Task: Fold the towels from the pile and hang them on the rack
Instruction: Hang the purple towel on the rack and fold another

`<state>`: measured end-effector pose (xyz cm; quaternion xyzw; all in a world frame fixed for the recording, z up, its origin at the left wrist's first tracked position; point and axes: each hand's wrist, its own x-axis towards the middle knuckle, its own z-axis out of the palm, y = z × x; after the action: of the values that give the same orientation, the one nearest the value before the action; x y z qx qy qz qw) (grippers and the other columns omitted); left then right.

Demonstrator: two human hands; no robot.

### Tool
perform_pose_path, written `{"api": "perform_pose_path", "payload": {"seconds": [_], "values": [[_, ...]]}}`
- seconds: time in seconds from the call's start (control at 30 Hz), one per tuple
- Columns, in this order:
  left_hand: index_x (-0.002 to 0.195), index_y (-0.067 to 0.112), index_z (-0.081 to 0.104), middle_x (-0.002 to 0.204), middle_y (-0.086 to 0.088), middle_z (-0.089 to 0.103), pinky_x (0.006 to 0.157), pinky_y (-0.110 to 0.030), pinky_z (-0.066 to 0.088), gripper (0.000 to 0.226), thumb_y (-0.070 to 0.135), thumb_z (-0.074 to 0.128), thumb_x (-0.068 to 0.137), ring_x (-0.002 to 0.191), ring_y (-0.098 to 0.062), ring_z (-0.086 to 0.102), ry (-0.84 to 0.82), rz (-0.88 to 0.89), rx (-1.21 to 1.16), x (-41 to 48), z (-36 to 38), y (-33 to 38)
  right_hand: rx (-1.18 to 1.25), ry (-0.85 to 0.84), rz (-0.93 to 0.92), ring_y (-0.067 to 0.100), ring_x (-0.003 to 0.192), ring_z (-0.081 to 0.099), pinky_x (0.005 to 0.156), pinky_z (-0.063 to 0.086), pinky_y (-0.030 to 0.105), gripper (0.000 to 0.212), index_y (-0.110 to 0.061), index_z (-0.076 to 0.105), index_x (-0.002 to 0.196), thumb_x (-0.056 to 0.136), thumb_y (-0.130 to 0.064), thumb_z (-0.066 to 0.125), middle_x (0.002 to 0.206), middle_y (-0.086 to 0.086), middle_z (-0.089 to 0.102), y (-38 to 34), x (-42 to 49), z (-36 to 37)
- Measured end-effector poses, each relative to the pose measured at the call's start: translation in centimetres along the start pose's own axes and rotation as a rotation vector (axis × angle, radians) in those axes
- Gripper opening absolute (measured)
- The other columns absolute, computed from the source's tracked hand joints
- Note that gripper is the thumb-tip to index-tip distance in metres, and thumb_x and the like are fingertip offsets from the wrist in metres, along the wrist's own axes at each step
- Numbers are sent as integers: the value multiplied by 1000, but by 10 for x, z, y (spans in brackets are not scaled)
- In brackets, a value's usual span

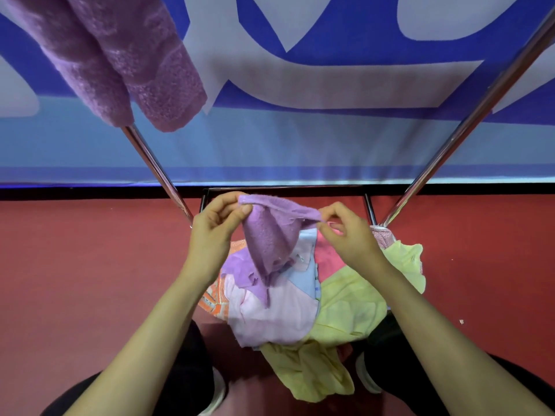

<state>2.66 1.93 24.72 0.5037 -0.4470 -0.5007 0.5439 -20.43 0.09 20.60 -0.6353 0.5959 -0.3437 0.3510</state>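
A small purple towel [271, 235] hangs between my two hands above the pile. My left hand [214, 232] pinches its upper left corner and my right hand [350, 235] pinches the upper right edge. Below lies the pile of towels [279, 313] on the red floor: pale pink, light blue, pink, orange-patterned and yellow [351, 304] cloths. A folded purple towel [120, 61] hangs over the rack at the top left. The rack's chrome poles [156, 169] [468, 127] slant up on both sides.
The rack's dark base frame [285, 189] lies on the red floor [90, 265] just behind the pile. A blue and grey banner [300, 130] covers the wall behind. My shoes [217, 391] and dark trouser legs flank the pile.
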Motion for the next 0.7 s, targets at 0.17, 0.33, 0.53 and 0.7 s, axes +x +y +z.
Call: {"api": "perform_pose_path", "payload": {"seconds": [0.17, 0.33, 0.53, 0.7], "values": [[97, 13, 64, 87, 3, 67, 76, -10, 47, 15, 0, 60, 89, 78, 1, 61, -14, -51, 176, -10, -19, -2, 193, -77, 77, 18, 67, 52, 69, 44, 32, 29, -20, 57, 69, 75, 4, 73, 67, 17, 59, -4, -7, -30], [100, 7, 65, 90, 4, 66, 78, -9, 44, 11, 5, 61, 91, 79, 5, 58, -91, -14, 371, -30, -15, 25, 190, -84, 69, 18, 68, 53, 64, 46, 22, 35, -18, 53, 80, 74, 10, 73, 75, 5, 56, -33, -34, -53], [88, 18, 53, 77, 0, 61, 73, -12, 44, 21, -1, 62, 89, 69, 2, 57, 3, 158, 270, -47, -6, 130, -11, -14, -152, 15, 74, 53, 74, 47, 35, 16, -19, 62, 83, 82, -6, 72, 78, 2, 63, -136, -33, -107], [79, 17, 48, 65, -1, 58, 58, -11, 41, 30, -4, 69, 82, 55, 0, 54, 127, 350, 200, -61, -8, 234, -78, 44, -306, 17, 77, 57, 73, 45, 33, 10, -13, 65, 82, 85, -21, 71, 84, 7, 68, -245, -36, -166]]}}
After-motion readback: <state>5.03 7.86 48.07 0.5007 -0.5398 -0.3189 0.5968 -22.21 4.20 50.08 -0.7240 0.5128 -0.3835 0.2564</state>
